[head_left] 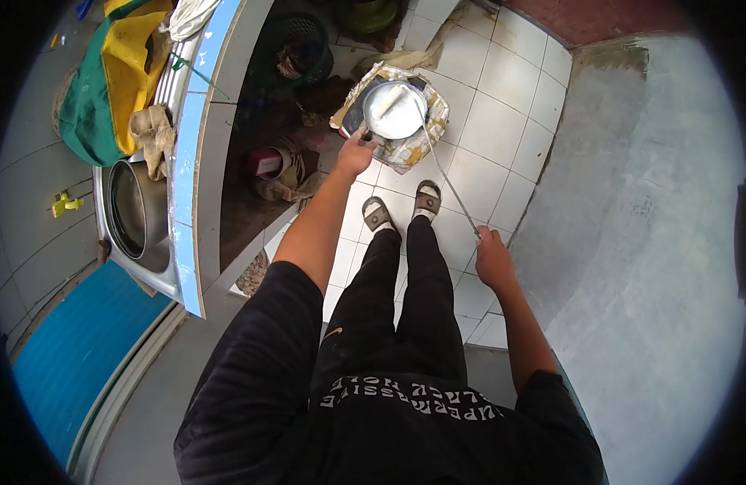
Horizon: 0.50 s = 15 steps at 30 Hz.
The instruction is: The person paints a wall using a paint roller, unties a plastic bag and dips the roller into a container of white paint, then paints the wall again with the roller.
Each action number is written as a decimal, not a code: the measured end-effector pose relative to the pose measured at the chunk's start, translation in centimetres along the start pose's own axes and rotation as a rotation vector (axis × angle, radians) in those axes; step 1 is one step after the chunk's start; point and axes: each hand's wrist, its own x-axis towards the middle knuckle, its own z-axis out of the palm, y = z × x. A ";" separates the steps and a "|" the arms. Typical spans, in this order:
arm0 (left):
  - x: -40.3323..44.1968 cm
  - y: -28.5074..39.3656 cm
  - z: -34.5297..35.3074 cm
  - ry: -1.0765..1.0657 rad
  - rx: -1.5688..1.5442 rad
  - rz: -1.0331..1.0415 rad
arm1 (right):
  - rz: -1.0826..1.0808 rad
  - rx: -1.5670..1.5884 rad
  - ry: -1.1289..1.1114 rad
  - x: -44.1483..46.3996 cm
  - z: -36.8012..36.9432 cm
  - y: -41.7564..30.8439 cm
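A round bucket with white paint inside stands on a crumpled, stained sack on the floor. My left hand grips the bucket's near left rim. In the paint lies a white cylinder, which looks like the head of a paint roller. Its long thin metal rod slopes over the bucket's right side towards me. The rod's near end is in my closed right hand, beside my right leg.
White floor tiles surround my sandalled feet. A grey wall rises on the right. On the left, a blue-edged counter holds a steel sink; a dark basket sits underneath.
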 end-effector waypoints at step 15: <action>-0.4 0.8 0.8 0.031 0.005 0.006 | -0.113 0.090 0.084 -1.7 -0.9 1.9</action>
